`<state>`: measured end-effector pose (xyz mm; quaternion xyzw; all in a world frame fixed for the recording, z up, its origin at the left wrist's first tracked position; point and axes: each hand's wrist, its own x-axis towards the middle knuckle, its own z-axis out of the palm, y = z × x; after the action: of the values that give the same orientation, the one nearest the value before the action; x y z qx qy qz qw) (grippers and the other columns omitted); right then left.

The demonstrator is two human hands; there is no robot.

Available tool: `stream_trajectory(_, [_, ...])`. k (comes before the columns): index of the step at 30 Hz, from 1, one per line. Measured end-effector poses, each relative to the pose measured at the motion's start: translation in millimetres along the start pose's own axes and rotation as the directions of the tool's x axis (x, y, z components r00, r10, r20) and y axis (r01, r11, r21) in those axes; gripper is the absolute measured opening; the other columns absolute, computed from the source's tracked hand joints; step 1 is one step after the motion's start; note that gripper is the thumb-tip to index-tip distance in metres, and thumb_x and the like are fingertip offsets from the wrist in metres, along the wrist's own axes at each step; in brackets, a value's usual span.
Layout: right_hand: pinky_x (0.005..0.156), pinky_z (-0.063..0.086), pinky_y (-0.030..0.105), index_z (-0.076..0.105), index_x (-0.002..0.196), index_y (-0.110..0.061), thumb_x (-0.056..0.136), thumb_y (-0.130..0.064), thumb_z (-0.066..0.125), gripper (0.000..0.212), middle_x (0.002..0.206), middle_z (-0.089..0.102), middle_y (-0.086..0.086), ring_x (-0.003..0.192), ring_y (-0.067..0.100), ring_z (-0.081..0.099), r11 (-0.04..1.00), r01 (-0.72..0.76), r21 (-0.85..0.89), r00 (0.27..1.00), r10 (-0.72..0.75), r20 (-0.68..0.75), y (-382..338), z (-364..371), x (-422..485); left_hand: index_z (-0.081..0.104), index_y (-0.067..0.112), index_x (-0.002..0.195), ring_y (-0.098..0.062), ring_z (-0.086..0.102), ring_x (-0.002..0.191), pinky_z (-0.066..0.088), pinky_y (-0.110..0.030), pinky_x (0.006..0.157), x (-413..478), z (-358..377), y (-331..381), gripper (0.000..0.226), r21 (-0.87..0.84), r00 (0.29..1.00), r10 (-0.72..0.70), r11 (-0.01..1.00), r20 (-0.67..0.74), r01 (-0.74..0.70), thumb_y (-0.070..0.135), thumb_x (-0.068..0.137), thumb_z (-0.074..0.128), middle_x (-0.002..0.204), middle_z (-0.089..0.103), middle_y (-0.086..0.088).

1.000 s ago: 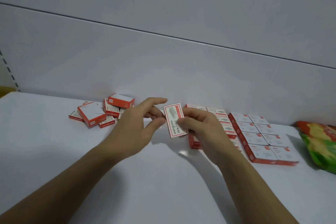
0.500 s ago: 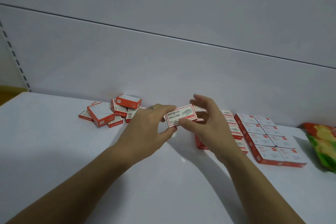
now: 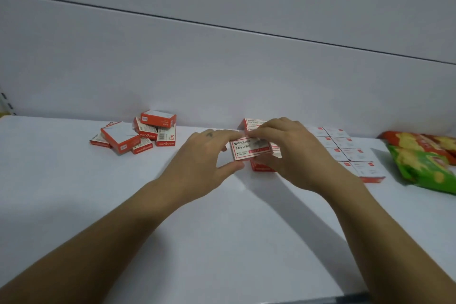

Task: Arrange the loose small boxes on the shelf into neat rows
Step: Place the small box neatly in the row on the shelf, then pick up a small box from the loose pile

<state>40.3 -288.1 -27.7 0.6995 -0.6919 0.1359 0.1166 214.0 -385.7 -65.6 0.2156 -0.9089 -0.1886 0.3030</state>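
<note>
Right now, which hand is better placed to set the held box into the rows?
Probably the right hand: it grips the box at the neat rows, while the left hand sits toward the loose pile.

White shelf (image 3: 74, 192), matte, spreads under and to both sides of the left hand (image 3: 204, 155) and right hand (image 3: 291, 153). Behind the hands, a plain white back panel (image 3: 222, 76). A thin dark seam (image 3: 222, 28) crosses it well above them, sloping down toward the right-hand side. Far out past the left hand, a slotted upright (image 3: 6, 103) at the frame edge. Well right of the right hand, red and green snack bags (image 3: 424, 163) lie flat. Dark front edge (image 3: 345, 300) shows nearest the camera. Light even, shadows soft.
</note>
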Motion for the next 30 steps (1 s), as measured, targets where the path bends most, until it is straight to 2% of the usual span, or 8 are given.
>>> stream_trajectory(4, [0.084,0.031,0.022,0.064,0.120,-0.022,0.082,-0.015,0.072,0.040,0.116,0.061,-0.005,0.107,0.018,0.051,0.973,-0.213,0.091,0.976,0.216,-0.029,28,-4,-23,0.036,0.033,0.140,-0.009,0.042,0.121,0.032,-0.027,0.103,-2,10,5,0.061,0.097,0.994,-0.014,0.995,0.112,0.003,0.047,0.086,0.060,0.140,0.044,0.011])
stream_trajectory(10, [0.086,0.031,0.021,0.063,0.121,-0.017,0.085,-0.003,0.066,0.039,0.120,0.061,0.002,0.113,0.022,0.050,0.884,-0.455,0.109,0.874,0.467,-0.134,57,19,-59,0.039,0.032,0.138,-0.011,0.035,0.127,0.029,-0.032,0.104,-4,19,4,0.055,0.213,0.984,0.037,0.974,0.173,-0.075,0.050,0.089,0.053,0.142,0.042,0.012])
stream_trajectory(15, [0.087,0.036,0.027,0.063,0.121,-0.019,0.085,-0.003,0.063,0.040,0.121,0.060,0.000,0.115,0.022,0.049,0.860,-0.498,0.109,0.855,0.508,-0.105,61,24,-63,0.037,0.036,0.139,-0.010,0.033,0.129,0.029,-0.032,0.106,-6,19,4,0.054,0.220,0.978,0.034,0.972,0.208,-0.081,0.053,0.089,0.050,0.143,0.040,0.013])
stream_trajectory(20, [0.075,0.029,0.017,0.066,0.115,-0.020,0.086,-0.005,0.064,0.033,0.119,0.061,-0.004,0.111,0.017,0.053,0.848,-0.517,0.120,0.847,0.527,-0.068,60,29,-60,0.037,0.037,0.138,-0.009,0.032,0.129,0.029,-0.032,0.107,-6,22,4,0.052,0.218,0.973,0.029,0.973,0.228,-0.080,0.053,0.090,0.048,0.142,0.041,0.015])
stream_trajectory(23, [0.070,0.029,0.009,0.067,0.110,-0.021,0.086,-0.011,0.064,0.026,0.113,0.062,-0.008,0.097,0.009,0.058,0.825,-0.536,0.179,0.833,0.551,-0.045,53,28,-59,0.038,0.037,0.137,-0.008,0.032,0.128,0.028,-0.031,0.104,-7,25,4,0.051,0.225,0.971,0.050,0.969,0.235,-0.104,0.053,0.090,0.047,0.140,0.043,0.016])
stream_trajectory(27, [0.081,0.035,0.022,0.065,0.117,-0.024,0.090,-0.017,0.059,0.029,0.123,0.062,-0.007,0.111,0.017,0.056,0.829,-0.546,0.122,0.833,0.552,-0.023,52,29,-59,0.040,0.036,0.136,-0.008,0.032,0.128,0.027,-0.031,0.104,-6,29,4,0.050,0.218,0.968,0.047,0.970,0.247,-0.103,0.053,0.090,0.048,0.141,0.043,0.016])
stream_trajectory(30, [0.086,0.039,0.028,0.065,0.118,-0.023,0.091,-0.017,0.057,0.030,0.125,0.061,-0.007,0.113,0.019,0.054,0.828,-0.551,0.109,0.831,0.555,-0.017,50,28,-59,0.039,0.037,0.137,-0.009,0.032,0.129,0.026,-0.031,0.104,-5,28,4,0.050,0.233,0.969,0.039,0.967,0.245,-0.098,0.053,0.090,0.048,0.141,0.042,0.016])
